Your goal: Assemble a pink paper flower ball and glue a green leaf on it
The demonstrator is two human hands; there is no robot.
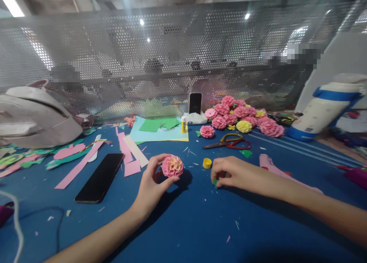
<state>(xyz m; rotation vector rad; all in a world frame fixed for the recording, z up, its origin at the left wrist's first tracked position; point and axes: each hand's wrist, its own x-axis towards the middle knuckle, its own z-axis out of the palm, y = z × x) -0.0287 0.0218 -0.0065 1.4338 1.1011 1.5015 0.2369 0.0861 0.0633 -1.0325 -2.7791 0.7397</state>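
Observation:
Between the thumb and fingers of my left hand (153,182) is a pink paper flower (172,166) with a pale orange folded centre, held above the blue table (183,224). My right hand (228,171) pinches a small green paper piece (215,183) low over the tabletop. Just left of its knuckles sits a yellow cap (207,163). Farther back, a yellow glue stick (183,124) stands upright on light blue paper. Scissors (228,141) with red and yellow handles lie beyond my right hand, near another pink paper flower (207,131).
Pink and yellow paper flowers (229,114) are heaped at the back right, beside a white bottle (323,106). A phone (99,177) and pink paper strips (82,163) lie left. A white bag (37,114) stands far left. Perforated metal panel (172,56) closes the back.

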